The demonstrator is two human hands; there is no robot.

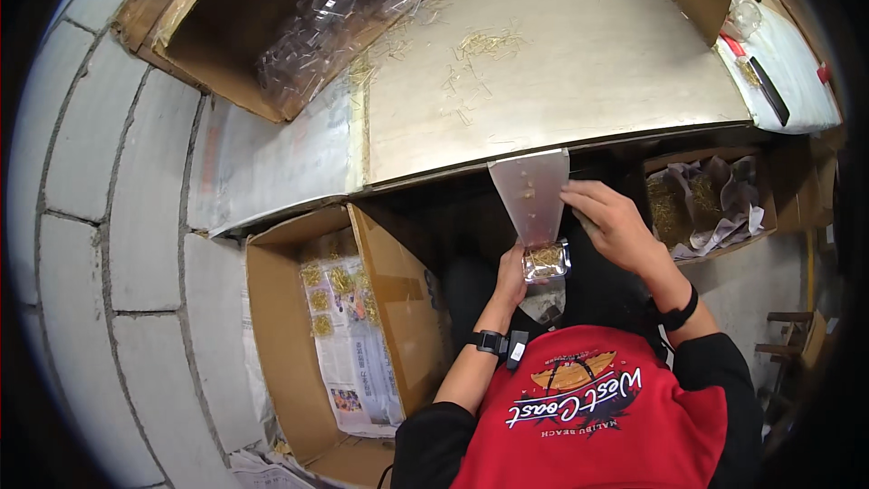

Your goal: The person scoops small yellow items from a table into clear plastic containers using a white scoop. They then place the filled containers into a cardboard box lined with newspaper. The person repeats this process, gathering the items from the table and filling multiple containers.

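Note:
My left hand (512,276) grips a small clear plastic box (547,262) from its left side, close to my lap. Thin gold-coloured pins fill much of that box. Right above it, a translucent tapered chute (527,183) slopes down from the table's front edge. A few small gold bits lie on the chute, and its narrow end meets the box. My right hand (617,222) is at the chute's right edge, fingers stretched toward it and slightly blurred. Whether the fingertips touch the chute I cannot tell.
Loose pins (489,43) lie scattered across the tabletop (579,81). A cardboard box of clear plastic cases (339,23) sits at the far left. Below, a newspaper-lined carton (385,294) holds several filled cases. Another carton with pins (706,204) and a black-handled tool (769,91) are at the right.

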